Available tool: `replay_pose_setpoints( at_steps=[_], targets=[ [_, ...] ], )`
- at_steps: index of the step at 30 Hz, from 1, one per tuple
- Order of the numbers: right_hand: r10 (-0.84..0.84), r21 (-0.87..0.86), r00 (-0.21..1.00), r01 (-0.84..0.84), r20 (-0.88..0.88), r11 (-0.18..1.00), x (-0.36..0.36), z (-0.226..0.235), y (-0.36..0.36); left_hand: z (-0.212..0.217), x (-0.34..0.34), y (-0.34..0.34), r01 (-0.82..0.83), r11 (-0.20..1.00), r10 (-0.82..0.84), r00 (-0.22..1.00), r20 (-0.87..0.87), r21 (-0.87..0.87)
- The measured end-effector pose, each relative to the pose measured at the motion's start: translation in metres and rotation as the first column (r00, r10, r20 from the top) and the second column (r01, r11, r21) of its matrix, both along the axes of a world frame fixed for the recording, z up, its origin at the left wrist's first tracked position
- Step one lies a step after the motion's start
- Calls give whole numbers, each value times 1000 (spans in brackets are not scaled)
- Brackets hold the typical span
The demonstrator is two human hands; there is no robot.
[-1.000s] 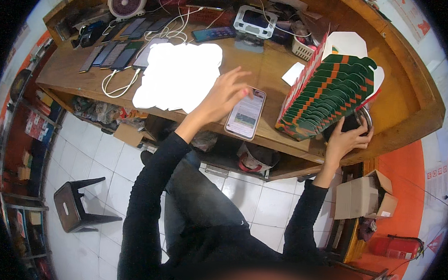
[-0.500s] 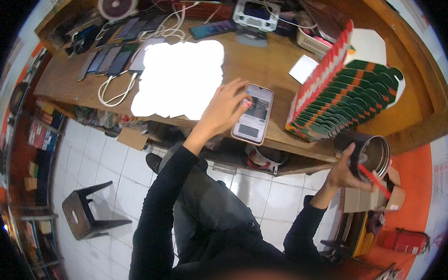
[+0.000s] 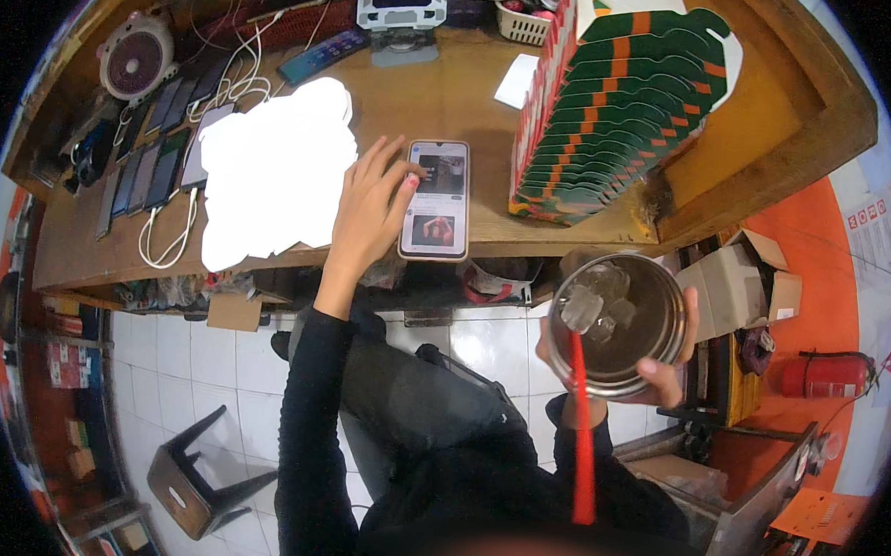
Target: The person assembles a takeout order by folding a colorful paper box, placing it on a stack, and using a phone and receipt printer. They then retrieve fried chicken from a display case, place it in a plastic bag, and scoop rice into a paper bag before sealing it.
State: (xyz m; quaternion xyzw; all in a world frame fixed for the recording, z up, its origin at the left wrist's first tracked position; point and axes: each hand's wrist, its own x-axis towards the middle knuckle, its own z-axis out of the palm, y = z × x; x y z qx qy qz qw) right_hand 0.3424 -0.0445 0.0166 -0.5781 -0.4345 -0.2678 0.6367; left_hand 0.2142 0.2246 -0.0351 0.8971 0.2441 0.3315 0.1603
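Left hand (image 3: pixel 369 210) flat, fingers spread forward, right hand (image 3: pixel 660 372) raised close, fingers curled in a grip

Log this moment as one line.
left hand: fingers on phone on wooden counter | right hand: holds metal cup with ice, red straw

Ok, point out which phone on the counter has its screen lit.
The phone lying alone under the left hand fingertips, screen showing pictures. The row of phones at the counter's far left is dark.
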Motion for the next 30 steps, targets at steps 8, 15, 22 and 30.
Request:
replay_pose_setpoints(
  at_steps=[8, 15, 22, 30],
  targets=[
    [250, 76, 963, -244, -96, 967, -26, 31, 21, 0, 1, 1, -4, 1000, 5, 1000, 31, -25],
    [46, 141, 996, -56, 78, 988, -16, -6, 16, 2, -5, 7, 54, 975, -10, 980, 199, -214],
    [70, 123, 997, -72, 19, 990, -19, 20, 9, 0, -5, 12, 150, 940, -34, 935, 353, -306],
    [71, 92, 997, -71, 8, 993, -20, 29, 1, 0, -4, 11, 123, 943, -16, 945, 328, -310]
  ],
)
